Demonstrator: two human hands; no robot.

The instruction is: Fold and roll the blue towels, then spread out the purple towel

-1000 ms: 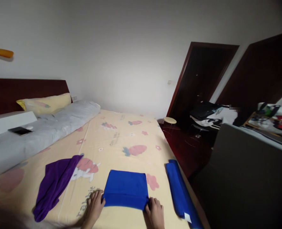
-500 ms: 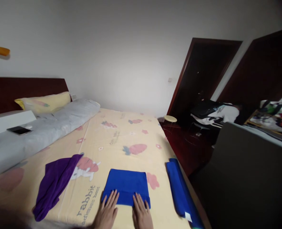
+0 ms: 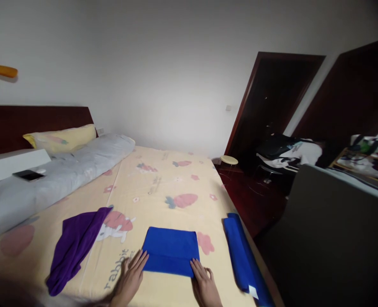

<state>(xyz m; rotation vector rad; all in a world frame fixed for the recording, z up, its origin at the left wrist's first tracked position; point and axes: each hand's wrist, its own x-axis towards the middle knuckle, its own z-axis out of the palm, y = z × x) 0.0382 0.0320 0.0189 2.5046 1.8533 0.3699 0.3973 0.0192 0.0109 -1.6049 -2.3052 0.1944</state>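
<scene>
A blue cloth (image 3: 171, 249) lies flat on the patterned bed sheet (image 3: 163, 183), its near part folded over. My left hand (image 3: 133, 275) rests at the cloth's left edge, fingertips touching it, fingers stretched out. At the near right corner, my right hand (image 3: 204, 279) touches the cloth with its fingers extended. To the left lies a crumpled purple cloth (image 3: 75, 247). Long folded blue cloths (image 3: 241, 251) with a white tag lie along the bed's right edge.
A grey bedding roll (image 3: 80, 164), a yellow pillow (image 3: 64, 138) and a phone (image 3: 29, 175) are at the left. Beyond the right edge stand a round stool (image 3: 229, 160) and a dark panel (image 3: 329, 230).
My hands have moved apart, from the folded front part of the blue cloth out to its left and right edges. The view has shifted very slightly.
</scene>
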